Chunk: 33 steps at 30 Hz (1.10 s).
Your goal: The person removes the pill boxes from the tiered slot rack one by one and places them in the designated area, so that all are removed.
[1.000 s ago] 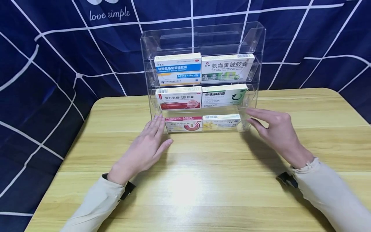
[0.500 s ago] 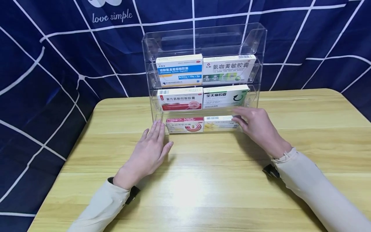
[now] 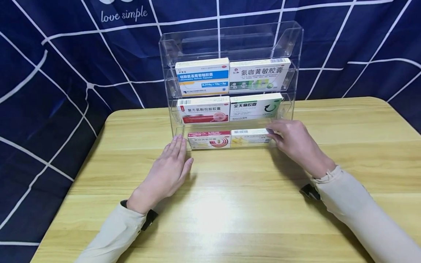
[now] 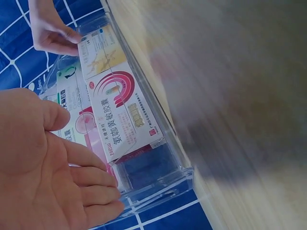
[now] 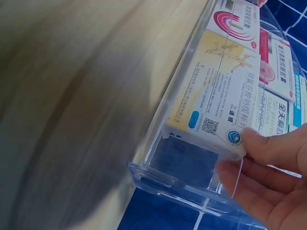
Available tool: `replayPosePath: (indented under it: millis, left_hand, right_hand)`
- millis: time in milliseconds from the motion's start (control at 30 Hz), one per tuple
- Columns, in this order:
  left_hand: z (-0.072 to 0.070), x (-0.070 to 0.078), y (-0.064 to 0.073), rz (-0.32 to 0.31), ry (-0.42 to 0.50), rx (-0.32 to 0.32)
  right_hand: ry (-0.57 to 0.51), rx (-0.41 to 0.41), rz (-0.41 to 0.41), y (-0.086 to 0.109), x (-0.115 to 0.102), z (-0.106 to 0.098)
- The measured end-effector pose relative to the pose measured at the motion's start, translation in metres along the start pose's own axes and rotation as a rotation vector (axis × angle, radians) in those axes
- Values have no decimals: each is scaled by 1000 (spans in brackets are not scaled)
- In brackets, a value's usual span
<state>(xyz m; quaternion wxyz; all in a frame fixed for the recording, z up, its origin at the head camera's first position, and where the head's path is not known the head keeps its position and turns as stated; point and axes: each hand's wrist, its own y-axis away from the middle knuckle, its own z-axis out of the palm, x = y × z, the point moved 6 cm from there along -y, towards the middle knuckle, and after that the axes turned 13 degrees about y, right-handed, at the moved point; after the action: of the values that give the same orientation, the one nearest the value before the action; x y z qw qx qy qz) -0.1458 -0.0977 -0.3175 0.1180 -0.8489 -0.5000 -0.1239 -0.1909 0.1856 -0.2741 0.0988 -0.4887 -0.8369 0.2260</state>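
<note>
A clear acrylic display rack (image 3: 227, 40) stands upright on the table, with medicine boxes in three tiers. In its bottom tier, a yellow-and-white medicine box (image 3: 251, 137) sits beside a pink-and-white medicine box (image 3: 209, 140). My right hand (image 3: 297, 144) is at the yellow-and-white box's right end. In the right wrist view, the thumb (image 5: 261, 143) lies on that box's upper corner and the forefinger is curled at its end, pinching it. My left hand (image 3: 166, 171) has its fingers straight, tips at the rack's lower left side; whether they press on it is unclear.
Higher tiers hold a blue-and-white box (image 3: 202, 78), a green-and-white box (image 3: 258, 76), a red-and-white box (image 3: 204, 110) and a white box with a green arrow (image 3: 254, 107). Behind the wooden table (image 3: 210, 219) hangs a dark blue grid cloth (image 3: 131, 47).
My right hand has moved left from the rack's lower right edge onto the end of the yellow-and-white medicine box. My left hand stays almost in place by the rack's left side.
</note>
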Motion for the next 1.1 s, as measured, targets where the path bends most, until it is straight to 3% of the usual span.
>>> replayPosePath:
  millis: [267,400,600,733,933,1100]
  left_hand:
    - [0,0,1,13,-8,8]
    - [1,0,1,16,-7,2]
    - [1,1,2,25,-5,-1]
    - [1,1,2,28,-6,5]
    - [1,-1,2,26,0,8]
    - [0,-2,1,36,13,9]
  right_hand:
    - [1,-80,63,3,5,8]
    - [-58,-114,112,5,10,4]
    - [-171,-15,150,4,20,-27]
    - [-301,17,201,7,24,-41]
    - [-460,-169,450,24,34,-30]
    - [-558,-326,537,36,37,-11]
